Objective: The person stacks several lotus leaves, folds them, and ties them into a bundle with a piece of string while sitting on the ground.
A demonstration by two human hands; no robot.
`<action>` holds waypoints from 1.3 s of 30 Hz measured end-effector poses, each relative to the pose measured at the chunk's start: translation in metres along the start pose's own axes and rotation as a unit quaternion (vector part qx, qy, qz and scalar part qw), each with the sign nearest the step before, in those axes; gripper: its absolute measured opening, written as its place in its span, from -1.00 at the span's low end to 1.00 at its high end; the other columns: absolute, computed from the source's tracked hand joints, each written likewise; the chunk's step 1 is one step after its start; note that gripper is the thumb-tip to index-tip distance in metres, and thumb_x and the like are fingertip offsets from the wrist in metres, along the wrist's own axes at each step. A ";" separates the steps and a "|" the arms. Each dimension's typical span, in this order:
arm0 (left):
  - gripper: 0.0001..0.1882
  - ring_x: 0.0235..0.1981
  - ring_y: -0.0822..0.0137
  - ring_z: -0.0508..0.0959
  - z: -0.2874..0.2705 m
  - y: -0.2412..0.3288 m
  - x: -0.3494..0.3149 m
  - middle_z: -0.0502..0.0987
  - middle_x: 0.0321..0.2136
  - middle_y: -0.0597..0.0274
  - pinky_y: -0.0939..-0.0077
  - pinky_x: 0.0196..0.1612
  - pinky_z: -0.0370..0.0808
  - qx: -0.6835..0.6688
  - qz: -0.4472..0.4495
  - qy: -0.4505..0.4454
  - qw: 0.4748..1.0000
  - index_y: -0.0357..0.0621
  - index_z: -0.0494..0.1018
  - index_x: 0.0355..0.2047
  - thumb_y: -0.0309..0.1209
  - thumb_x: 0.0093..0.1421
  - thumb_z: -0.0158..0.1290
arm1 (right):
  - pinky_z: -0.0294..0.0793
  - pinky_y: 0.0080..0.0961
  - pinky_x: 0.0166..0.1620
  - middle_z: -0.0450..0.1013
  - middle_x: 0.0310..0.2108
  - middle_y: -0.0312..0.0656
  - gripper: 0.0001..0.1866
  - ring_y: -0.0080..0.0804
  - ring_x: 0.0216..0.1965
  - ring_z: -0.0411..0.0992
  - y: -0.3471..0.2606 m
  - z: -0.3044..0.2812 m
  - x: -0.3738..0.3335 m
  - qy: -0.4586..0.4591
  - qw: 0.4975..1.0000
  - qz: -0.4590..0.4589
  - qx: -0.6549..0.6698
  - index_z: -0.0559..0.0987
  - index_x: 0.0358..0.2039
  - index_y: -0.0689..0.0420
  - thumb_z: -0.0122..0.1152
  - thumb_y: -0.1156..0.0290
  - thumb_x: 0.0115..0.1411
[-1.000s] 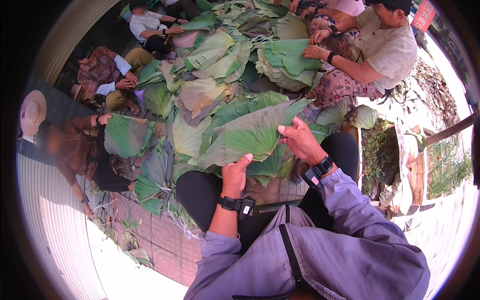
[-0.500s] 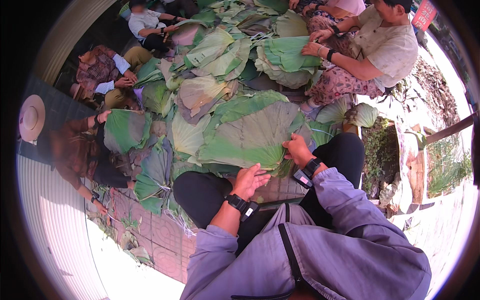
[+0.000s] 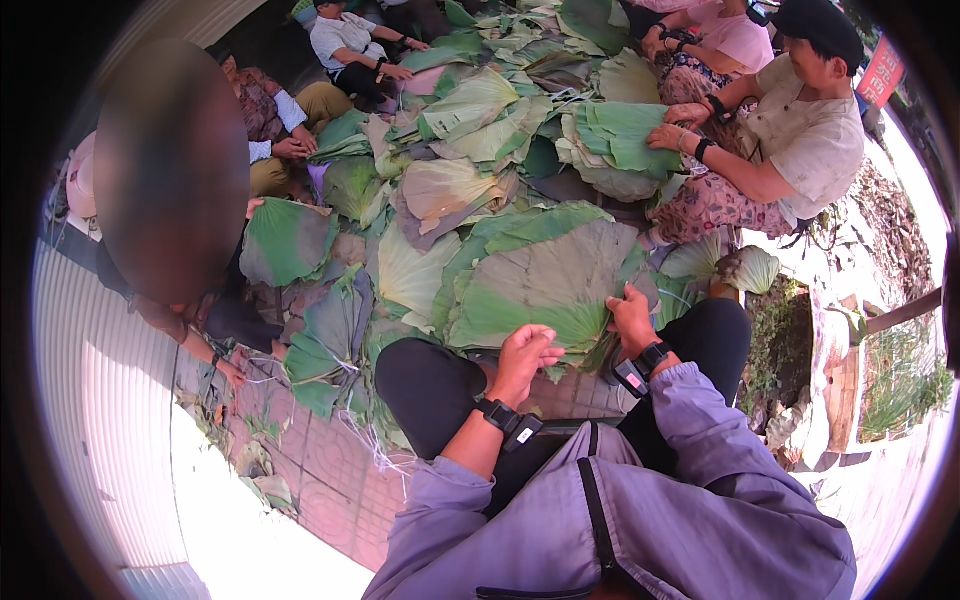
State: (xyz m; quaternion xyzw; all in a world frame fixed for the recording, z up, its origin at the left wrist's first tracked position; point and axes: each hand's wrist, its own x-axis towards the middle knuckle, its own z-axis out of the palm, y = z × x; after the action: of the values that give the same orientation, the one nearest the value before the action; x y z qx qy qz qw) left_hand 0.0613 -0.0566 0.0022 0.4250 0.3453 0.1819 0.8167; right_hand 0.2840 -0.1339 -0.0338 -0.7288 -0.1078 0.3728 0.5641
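A fan-shaped stack of large dried lotus leaves (image 3: 555, 275), green and grey-brown, lies spread in front of my knees. At the stack's narrow near end, my right hand (image 3: 632, 320) pinches the gathered leaf bases between thumb and fingers. My left hand (image 3: 527, 362) is raised just left of that end, in front of the lower leaf edge. Its fingers are loosely curled and slightly apart, and I see nothing in them. Whether it touches the leaf edge I cannot tell.
More lotus leaves (image 3: 470, 105) cover the ground ahead. A tied leaf bundle (image 3: 325, 335) lies left of my knee, near white string (image 3: 375, 440). A co-worker at right (image 3: 770, 140) handles leaves; others sit at left and far. A planter bed (image 3: 775, 340) is at right.
My left hand has risen slightly from the leaf edge, and its flat fingers have curled. The right hand keeps its hold on the leaves. The left co-worker has leaned in nearer. The view has shifted.
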 end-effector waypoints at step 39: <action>-0.79 -0.39 0.39 0.62 -0.005 -0.020 0.016 0.55 -0.33 0.24 0.57 -0.35 0.53 0.132 -0.021 0.117 0.984 -0.24 0.46 -0.14 -0.42 0.26 0.09 | 0.47 -0.42 -0.20 0.55 -0.33 -0.13 -0.72 -0.42 -0.28 0.49 -0.002 0.001 -0.030 -0.226 0.921 -0.192 -0.253 0.49 -0.11 0.30 0.20 0.43 0.21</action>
State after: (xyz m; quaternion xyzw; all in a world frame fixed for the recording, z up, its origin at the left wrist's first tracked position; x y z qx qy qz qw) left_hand 0.0683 -0.0557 -0.0228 0.4973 0.4681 0.1659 0.7114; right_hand 0.2626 -0.1499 -0.0192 -0.7089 -0.4612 0.3723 0.3821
